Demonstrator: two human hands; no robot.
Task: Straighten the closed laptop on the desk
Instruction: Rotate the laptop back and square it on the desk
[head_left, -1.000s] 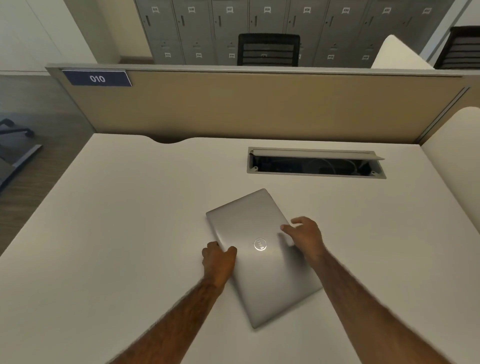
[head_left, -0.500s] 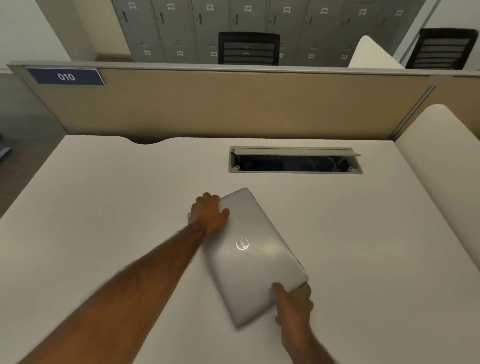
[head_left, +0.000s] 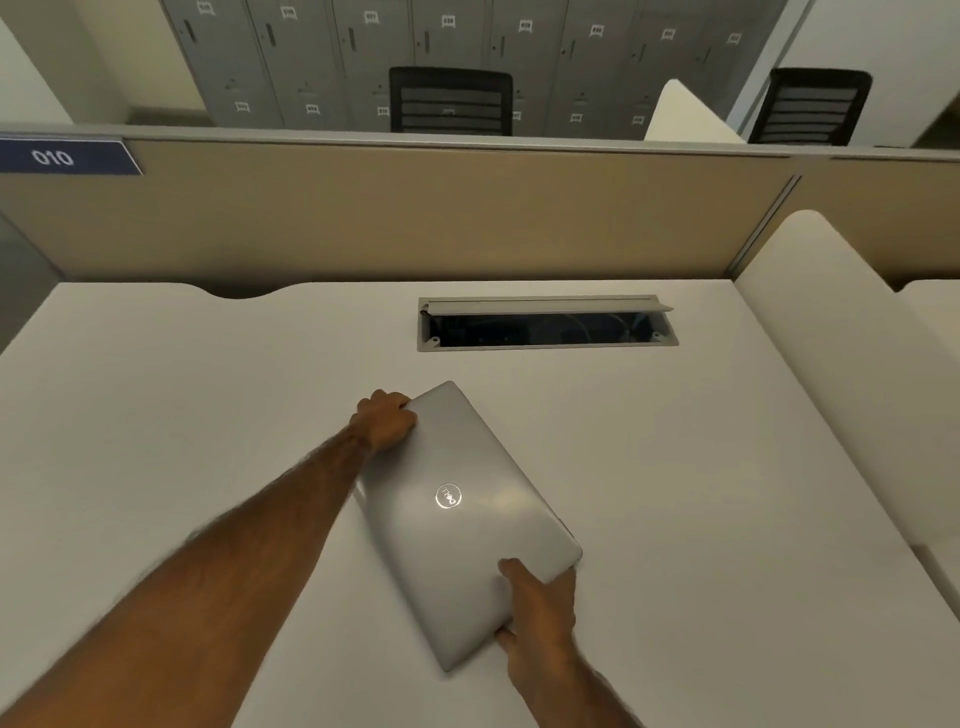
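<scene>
The closed silver laptop (head_left: 465, 525) sits crooked mid-desk (head_left: 156, 415), just near of the open cable tray (head_left: 545, 322). Left hand (head_left: 385, 420) is clamped on its far-left corner, right hand (head_left: 540, 605) pinching the near-right edge, thumb on top.

Both hands' grip on skewed laptop (head_left: 457, 525)

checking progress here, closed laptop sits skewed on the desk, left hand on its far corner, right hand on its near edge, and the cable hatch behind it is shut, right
Not quite: the cable hatch is open, its flap raised and the dark cavity showing in the head view. The rest holds: the closed laptop sits skewed on the desk, the left hand on its far corner and the right hand on its near edge.
</scene>
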